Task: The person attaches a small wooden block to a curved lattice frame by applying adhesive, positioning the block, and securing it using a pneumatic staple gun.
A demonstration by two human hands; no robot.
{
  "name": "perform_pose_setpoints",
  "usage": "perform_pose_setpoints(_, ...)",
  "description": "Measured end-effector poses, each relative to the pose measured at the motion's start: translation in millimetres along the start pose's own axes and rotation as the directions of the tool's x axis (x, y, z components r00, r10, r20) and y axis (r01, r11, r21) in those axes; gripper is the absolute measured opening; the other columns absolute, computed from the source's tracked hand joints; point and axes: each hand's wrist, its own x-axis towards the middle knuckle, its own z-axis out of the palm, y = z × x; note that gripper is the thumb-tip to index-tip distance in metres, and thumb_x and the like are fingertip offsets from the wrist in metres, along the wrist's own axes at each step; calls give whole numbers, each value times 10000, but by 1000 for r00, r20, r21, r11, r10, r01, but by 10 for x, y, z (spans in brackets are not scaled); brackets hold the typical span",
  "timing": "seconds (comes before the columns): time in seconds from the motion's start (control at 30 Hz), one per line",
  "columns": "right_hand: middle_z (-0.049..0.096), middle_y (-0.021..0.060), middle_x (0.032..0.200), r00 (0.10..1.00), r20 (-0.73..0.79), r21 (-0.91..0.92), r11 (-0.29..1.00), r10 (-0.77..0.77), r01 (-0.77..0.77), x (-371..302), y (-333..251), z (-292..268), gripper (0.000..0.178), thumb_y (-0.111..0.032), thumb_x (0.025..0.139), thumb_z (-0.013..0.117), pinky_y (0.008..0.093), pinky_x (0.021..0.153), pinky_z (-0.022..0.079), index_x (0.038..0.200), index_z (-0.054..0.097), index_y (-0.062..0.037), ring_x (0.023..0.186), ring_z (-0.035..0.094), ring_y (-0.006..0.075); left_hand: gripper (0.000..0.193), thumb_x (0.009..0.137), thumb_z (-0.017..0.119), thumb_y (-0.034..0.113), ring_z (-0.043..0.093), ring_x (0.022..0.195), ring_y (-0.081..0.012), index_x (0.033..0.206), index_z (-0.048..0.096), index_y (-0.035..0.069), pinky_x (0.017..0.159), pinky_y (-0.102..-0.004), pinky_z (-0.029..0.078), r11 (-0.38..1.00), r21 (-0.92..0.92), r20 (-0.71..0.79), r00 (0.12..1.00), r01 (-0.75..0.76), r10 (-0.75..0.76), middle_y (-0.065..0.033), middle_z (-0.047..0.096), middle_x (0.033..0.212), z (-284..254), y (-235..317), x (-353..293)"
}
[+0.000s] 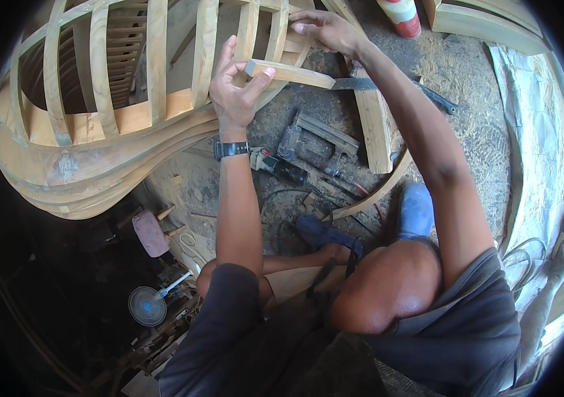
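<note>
The floor (470,152) spreads grey and littered with shavings and dust, and the room falls into deep shadow at the lower left. A wooden frame (64,165) fills the upper left, its upright ribs (157,63) rising from a broad, layered curved base. A crinkled silvery sheet (526,112) runs down the right side, and a wooden box (487,32) stands at the top right. A fan (147,306) shows against the dark lower left.

Nearer the middle, a thick plank (374,129) lies on the floor, with a curved strip (378,193) below it. A grey nail gun (322,142) and a dark power tool (282,167) clutter the ground between frame and plank. The person's blue shoes (417,208) hem in that space from below. A red-and-white tub (401,18) stands near the box. A flat blade (351,84) crosses the plank, partly hidden behind the right forearm.

The left hand (234,92) has its grip closed on a short stick (292,73), held just in front of the ribs. The right hand (328,32) reaches to the ribs' far end, fingers bent; whether its grip holds anything cannot be told.
</note>
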Motion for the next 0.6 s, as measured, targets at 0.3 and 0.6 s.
perform_pose_setpoints(0.3,698,164,1124,877,25,-487,760,-480,430,-1117,495,14,533,-380,891,726,471,856,514,1313,598,-79,1004,668,347,269,847,798,152,595,1152,-210,988,682,-46,1026,-375,440,858,-494,-154,957,141,-246,-159,671,1208,799,199,-540)
perform_pose_setpoints(0.6,674,251,908,989,-121,-480,868,80,-129,-1540,517,176,299,-264,938,619,518,841,499,1106,594,-17,955,651,449,524,1049,574,344,660,1020,-195,1344,555,-89,870,-313,525,858,-384,-206,873,343,-441,-167,668,1154,1194,-214,-400)
